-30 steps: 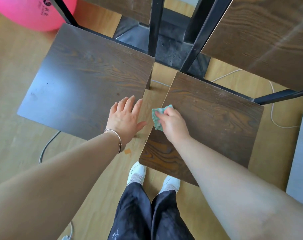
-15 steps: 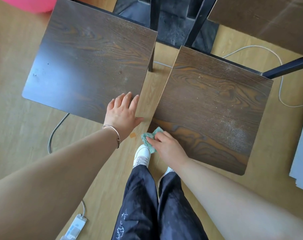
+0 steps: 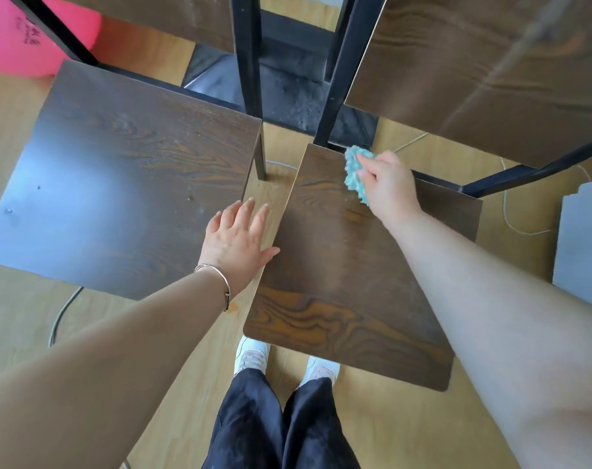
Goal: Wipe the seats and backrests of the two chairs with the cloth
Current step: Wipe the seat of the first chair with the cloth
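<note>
Two dark wooden chairs with black metal frames stand side by side. My right hand (image 3: 389,184) grips a crumpled teal cloth (image 3: 355,170) and presses it on the far left corner of the right chair's seat (image 3: 348,282). My left hand (image 3: 237,242) lies with straight fingers at the near right corner of the left chair's seat (image 3: 125,184), its thumb reaching across the gap towards the right seat. The left backrest (image 3: 173,18) and the right backrest (image 3: 491,69) rise at the top of the view.
A pink ball (image 3: 24,38) lies on the wooden floor at the far left. Cables run on the floor left of me (image 3: 63,313) and behind the right chair (image 3: 511,218). A grey panel (image 3: 585,245) stands at the right edge. My feet (image 3: 254,357) are near the right seat's front edge.
My right hand has carried the cloth along the right seat, first back to its near left corner, then forward to its far left corner. My left hand has stayed on the left seat's corner.
</note>
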### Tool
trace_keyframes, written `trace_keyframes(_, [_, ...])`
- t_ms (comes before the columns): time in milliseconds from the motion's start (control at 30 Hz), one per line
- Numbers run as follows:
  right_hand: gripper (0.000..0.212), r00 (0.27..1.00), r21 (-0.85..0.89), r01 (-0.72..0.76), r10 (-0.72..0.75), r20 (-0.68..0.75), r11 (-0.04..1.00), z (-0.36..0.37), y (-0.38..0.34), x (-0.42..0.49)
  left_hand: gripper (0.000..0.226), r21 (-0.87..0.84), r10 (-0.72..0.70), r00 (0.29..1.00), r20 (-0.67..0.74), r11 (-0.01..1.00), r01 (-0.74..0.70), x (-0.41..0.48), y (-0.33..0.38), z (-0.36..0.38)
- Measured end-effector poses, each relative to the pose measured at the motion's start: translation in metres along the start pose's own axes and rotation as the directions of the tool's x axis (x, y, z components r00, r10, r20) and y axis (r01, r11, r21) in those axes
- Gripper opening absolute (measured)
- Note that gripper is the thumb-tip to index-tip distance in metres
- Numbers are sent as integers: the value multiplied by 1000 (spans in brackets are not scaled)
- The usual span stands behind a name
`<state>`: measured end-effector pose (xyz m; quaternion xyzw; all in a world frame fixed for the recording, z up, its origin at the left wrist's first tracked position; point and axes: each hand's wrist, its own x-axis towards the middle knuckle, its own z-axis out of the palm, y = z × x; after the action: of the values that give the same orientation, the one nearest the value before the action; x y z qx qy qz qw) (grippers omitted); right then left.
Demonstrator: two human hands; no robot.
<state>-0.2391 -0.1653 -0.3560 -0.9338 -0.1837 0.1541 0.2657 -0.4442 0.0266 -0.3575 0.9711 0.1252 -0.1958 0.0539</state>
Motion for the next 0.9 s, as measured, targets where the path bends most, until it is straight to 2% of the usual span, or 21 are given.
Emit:
trace_keyframes(167, [34, 995, -108, -53, 62, 83, 993, 4, 14, 37, 77, 1, 35, 999, -41, 999, -35, 34, 22, -13])
trace_keyframes(433, [32, 983, -33, -117, 120, 141, 993, 24, 11, -3, 77, -28, 47, 999, -9, 998, -48, 35, 33, -11])
trace_keyframes(600, [34, 971, -57, 36, -21, 238, 998, 36, 9, -45, 75, -27, 63, 997, 36, 998, -62, 8, 28, -5])
trace_keyframes(767, [33, 961, -70, 169, -148, 234, 983, 57, 11, -102, 74, -38, 44, 995, 87, 998, -41, -24, 21, 8])
trace_keyframes(833, [32, 954, -67, 174, -151, 257, 983, 65, 8, -125, 74, -42, 22, 994, 105, 999, -18, -39, 20, 15])
trace_keyframes(900, [25, 952, -15, 95, -86, 294, 995, 72, 5, -149, 74, -40, 10, 993, 119, 999, -6, -53, 20, 21])
